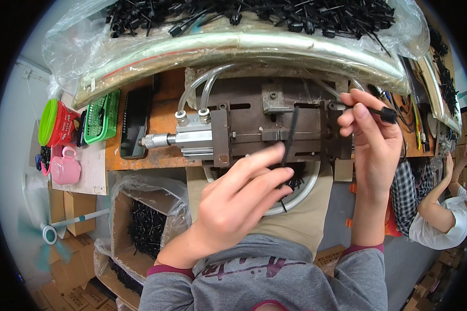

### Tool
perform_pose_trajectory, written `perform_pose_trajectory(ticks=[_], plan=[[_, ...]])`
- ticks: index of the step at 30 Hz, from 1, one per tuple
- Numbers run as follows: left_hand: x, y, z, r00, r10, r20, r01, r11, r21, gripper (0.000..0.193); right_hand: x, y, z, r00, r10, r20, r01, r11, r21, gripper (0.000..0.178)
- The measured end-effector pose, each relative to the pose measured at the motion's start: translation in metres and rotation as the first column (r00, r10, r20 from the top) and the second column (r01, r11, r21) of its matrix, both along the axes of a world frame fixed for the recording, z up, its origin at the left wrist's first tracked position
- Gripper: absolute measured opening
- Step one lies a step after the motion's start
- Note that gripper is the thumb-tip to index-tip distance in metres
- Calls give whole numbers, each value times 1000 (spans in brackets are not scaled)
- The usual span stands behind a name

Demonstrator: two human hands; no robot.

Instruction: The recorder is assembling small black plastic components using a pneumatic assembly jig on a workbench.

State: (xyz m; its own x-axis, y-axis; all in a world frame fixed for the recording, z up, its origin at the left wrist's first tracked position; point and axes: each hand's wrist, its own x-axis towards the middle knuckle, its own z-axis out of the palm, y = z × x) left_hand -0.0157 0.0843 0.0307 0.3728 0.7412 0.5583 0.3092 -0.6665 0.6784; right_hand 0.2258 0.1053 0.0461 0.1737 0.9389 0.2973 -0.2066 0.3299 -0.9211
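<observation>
My left hand is over the front of a dark metal clamping fixture, fingers bent forward. A thin black rod stands slantwise at its fingertips, slightly blurred; the thumb is hidden beneath. Below these fingers, a round white-rimmed basket on my lap holds black pieces and is partly covered by the hand. At the fixture's right end, my right hand is raised, its thumb and fingers pinched on a black rod with a ribbed black knob pointing right.
Behind the fixture, a plastic-lined tray edge fronts a heap of black knobbed rods. Clear air hoses curve over the bench. Left are a phone, green basket, pink cup, fan and lined carton. Another person works right.
</observation>
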Motion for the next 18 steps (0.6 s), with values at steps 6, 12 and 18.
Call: perform_pose_trajectory(ticks=[6,12,18], plan=[[17,1,-43,939,110,-327,-36,973,226,20,-8,-11,0,992,62,111,-72,993,94,56],[23,6,-36,860,206,-466,-73,955,287,29,-11,-28,4,961,33,273,-58,995,85,55],[15,14,-7,831,69,-553,14,990,143,35,-14,-44,0,919,33,393,-79,992,100,36]])
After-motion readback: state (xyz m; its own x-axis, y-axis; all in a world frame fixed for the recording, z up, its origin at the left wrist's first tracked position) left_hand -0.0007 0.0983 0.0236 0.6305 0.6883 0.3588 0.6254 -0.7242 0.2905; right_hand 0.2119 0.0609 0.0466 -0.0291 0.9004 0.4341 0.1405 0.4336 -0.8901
